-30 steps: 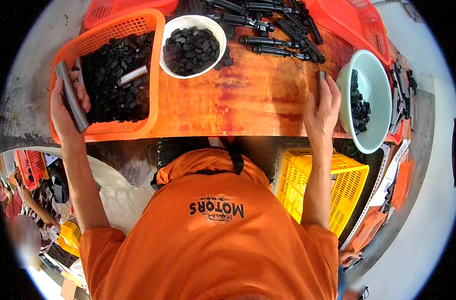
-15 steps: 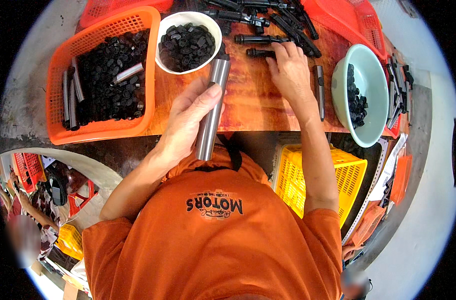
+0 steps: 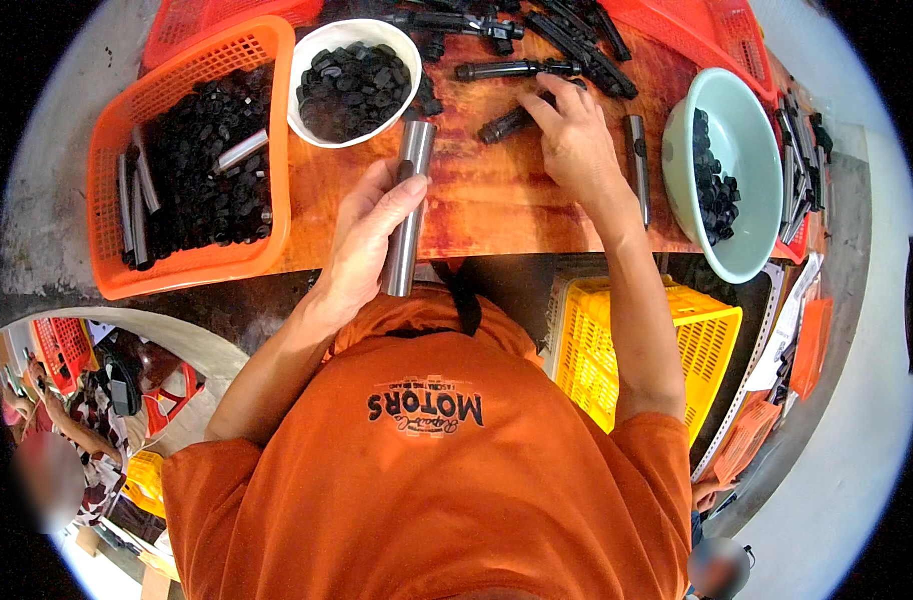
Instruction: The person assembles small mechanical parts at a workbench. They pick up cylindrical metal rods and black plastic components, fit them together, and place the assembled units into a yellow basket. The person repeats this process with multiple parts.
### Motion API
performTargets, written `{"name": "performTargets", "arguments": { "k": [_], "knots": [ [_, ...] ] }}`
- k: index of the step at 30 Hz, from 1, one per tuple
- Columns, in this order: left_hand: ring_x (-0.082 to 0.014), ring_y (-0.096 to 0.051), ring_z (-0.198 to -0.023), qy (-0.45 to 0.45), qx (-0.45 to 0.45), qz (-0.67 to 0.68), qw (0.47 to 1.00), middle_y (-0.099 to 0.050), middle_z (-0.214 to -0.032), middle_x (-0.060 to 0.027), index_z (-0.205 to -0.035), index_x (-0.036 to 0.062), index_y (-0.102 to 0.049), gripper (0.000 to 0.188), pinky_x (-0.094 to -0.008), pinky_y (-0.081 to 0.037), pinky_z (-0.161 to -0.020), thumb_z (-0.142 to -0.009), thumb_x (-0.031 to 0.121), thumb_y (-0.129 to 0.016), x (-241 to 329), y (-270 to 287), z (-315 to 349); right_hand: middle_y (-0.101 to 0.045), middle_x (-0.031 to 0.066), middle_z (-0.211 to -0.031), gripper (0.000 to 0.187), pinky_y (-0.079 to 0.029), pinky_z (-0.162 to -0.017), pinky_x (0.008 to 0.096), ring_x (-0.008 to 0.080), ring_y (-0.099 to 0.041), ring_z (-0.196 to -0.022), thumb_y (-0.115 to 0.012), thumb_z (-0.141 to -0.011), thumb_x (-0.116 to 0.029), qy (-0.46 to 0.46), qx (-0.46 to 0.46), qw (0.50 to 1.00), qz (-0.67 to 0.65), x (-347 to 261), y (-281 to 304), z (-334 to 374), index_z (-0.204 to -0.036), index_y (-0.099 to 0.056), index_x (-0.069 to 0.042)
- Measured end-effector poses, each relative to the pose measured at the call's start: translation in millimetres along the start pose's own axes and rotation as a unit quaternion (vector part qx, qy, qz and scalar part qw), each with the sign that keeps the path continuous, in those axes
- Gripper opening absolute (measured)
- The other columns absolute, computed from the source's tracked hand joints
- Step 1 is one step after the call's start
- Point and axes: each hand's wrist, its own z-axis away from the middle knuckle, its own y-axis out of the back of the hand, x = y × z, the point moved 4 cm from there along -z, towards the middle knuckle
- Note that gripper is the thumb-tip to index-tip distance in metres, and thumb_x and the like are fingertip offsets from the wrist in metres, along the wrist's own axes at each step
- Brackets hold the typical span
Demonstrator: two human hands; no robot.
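Observation:
My left hand [image 3: 361, 245] grips a grey metal tube [image 3: 407, 205] and holds it upright over the near edge of the orange wooden table [image 3: 506, 205]. My right hand [image 3: 574, 145] rests on the table with its fingers on a black rod-shaped part [image 3: 508, 124]. Another black rod [image 3: 516, 69] lies just beyond it. A second grey metal tube [image 3: 638, 168] lies flat to the right of my right hand.
An orange basket [image 3: 191, 265] at left holds black caps and several metal tubes. A white bowl [image 3: 352, 80] and a pale green bowl [image 3: 751, 160] hold black parts. More black rods lie at the far edge. A yellow crate [image 3: 641, 345] sits below the table.
My left hand took a metal tube from the orange basket and brought it to the table's middle. My right hand moved from the green bowl to the black rod.

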Motion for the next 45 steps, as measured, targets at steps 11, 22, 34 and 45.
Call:
{"name": "performTargets", "arguments": {
  "k": [11,22,34,45],
  "knots": [
    [-0.0055,-0.048,-0.055,-0.025,0.034,-0.050,0.998,-0.051,-0.071,0.0025,-0.097,0.0091,-0.050,0.027,-0.0195,-0.038,-0.049,-0.087,0.025,-0.069,-3.3,-10.5,-8.7,-0.058,0.0153,-0.092,0.024,-0.047,-0.079,0.0413,0.0342,-0.056,-0.091,-0.067,-0.082,-0.015,-0.193,-0.043,0.947,-0.253,-21.8,27.7,33.1,-0.102,-0.062,-0.002],
    [-0.0079,-0.052,-0.056,-0.104,0.000,-0.015,0.994,-0.065,-0.088,-0.0106,-0.098,0.0079,-0.050,0.026,-0.0200,-0.044,-0.050,-0.089,0.026,-0.066,14.7,-39.1,-34.4,-0.056,0.0138,-0.083,0.021,-0.045,-0.070,0.0365,0.0296,-0.057,-0.079,-0.068,-0.083,-0.013,-0.160,-0.086,0.898,-0.401,-41.6,53.8,48.2,-0.098,-0.061,0.001],
    [-0.0145,-0.060,-0.065,-0.164,0.040,0.078,0.983,-0.065,-0.095,-0.0200,-0.097,0.0041,-0.048,0.016,-0.0262,-0.052,-0.056,-0.088,0.007,-0.061,28.8,-36.1,-22.0,-0.063,0.0057,-0.096,0.037,-0.048,-0.079,0.0267,0.0152,-0.060,-0.090,-0.065,-0.089,-0.016,-0.373,0.135,0.669,-0.628,-25.7,29.7,85.4,-0.121,-0.055,-0.001],
    [-0.0198,-0.064,-0.072,-0.149,0.007,0.059,0.987,-0.062,-0.104,-0.0174,-0.110,0.0018,-0.045,0.026,-0.0292,-0.055,-0.063,-0.088,0.006,-0.059,-1.3,-51.5,-6.7,-0.063,0.0074,-0.096,0.029,-0.050,-0.077,0.0292,0.0147,-0.061,-0.086,-0.051,-0.098,-0.027,-0.392,0.142,0.585,-0.696,-72.7,6.0,59.0,-0.108,-0.058,-0.001]
  ]
}}
